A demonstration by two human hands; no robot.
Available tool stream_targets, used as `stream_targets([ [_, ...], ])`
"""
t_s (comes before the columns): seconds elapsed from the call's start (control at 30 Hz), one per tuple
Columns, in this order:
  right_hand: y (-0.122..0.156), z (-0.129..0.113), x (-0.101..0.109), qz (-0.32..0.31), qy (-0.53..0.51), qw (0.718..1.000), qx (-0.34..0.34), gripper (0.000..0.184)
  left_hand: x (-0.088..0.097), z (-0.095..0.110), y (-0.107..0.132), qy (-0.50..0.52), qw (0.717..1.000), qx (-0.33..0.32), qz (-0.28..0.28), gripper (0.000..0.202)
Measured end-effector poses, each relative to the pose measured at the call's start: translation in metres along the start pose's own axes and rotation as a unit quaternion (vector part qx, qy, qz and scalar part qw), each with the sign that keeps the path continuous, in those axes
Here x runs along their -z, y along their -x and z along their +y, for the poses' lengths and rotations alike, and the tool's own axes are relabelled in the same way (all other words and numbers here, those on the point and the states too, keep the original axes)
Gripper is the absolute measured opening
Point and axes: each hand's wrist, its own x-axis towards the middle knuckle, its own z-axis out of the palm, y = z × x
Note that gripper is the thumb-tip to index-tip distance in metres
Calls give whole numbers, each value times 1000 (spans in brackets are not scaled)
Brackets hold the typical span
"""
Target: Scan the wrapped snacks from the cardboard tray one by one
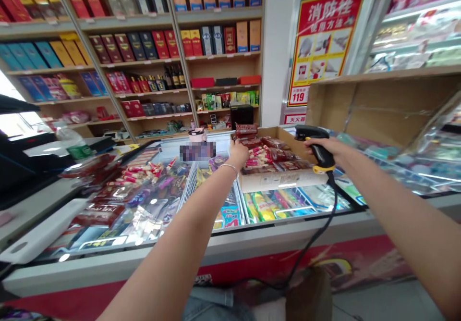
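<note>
My right hand [326,149] is wrapped round a black barcode scanner [310,132] with a yellow band at the base of its handle; its cable hangs down in front of the freezer. My left hand [239,154], with a bracelet at the wrist, reaches to the near left corner of an open cardboard box [281,180]. Its fingers are closed at a dark red plastic packet [246,129], partly hiding how they grip it. More brown-red packets [293,163] and red-and-cream wrapped sticks [259,156] fill the box.
The box stands on a glass-topped chest freezer [216,237]. More packets [101,214] and wrapped sticks lie on the glass at left, near a plastic bottle [72,141]. A pink cup [197,135] stands behind. A larger cardboard box [345,112] is at right.
</note>
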Motion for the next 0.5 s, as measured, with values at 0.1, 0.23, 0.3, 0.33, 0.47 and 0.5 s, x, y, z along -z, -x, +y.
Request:
stream_targets([
  [0.1, -3, 2, 5, -15, -38, 999, 17, 10, -2, 0, -3, 1, 1000, 12, -26, 30],
  [0.23, 3, -2, 3, -3, -63, 998, 15, 4, 11, -3, 4, 18, 999, 27, -28, 30],
  [0.3, 14, -8, -4, 6, -70, 997, 13, 3, 22, -13, 17, 42, 998, 48, 12, 32],
  [0.33, 21, -12, -9, 5, -74, 997, 13, 4, 27, -23, 26, 72, 994, 60, 50, 32],
  [0.47, 54, -37, -49, -56, -98, 994, 14, 8, 33, -84, 70, 275, 932, 77, 225, 28],
  [0.5, 61, -43, -64, -78, -109, 991, 23, 9, 30, -101, 81, 310, 914, 75, 253, 27],
])
